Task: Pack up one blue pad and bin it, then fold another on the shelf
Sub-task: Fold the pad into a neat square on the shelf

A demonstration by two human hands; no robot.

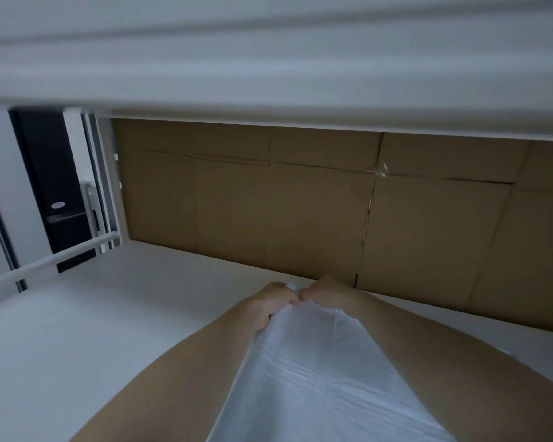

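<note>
Both hands meet at the far end of the pad (316, 371), close to the rear of the shelf (93, 330). Left hand (270, 306): fingers curled, pinching the pad's far edge from the left side. Right hand (328, 293): fingers curled, pinching the same edge from the right side, knuckles just beside those of the left hand. Both forearms extend forward from the bottom of the view and converge toward the grip point.

The pad lies between the forearms on the shelf surface, gathered narrow at the pinched end and widening toward the viewer. Its visible face reads pale white-blue, with crease lines across it. Its near end is cut off by the lower frame edge.

Brown cardboard (300, 202) lines the back of the shelf. An upper shelf board (268, 59) fills the top of the view and is blurred. Fingertips are hidden behind the gathered material.
</note>
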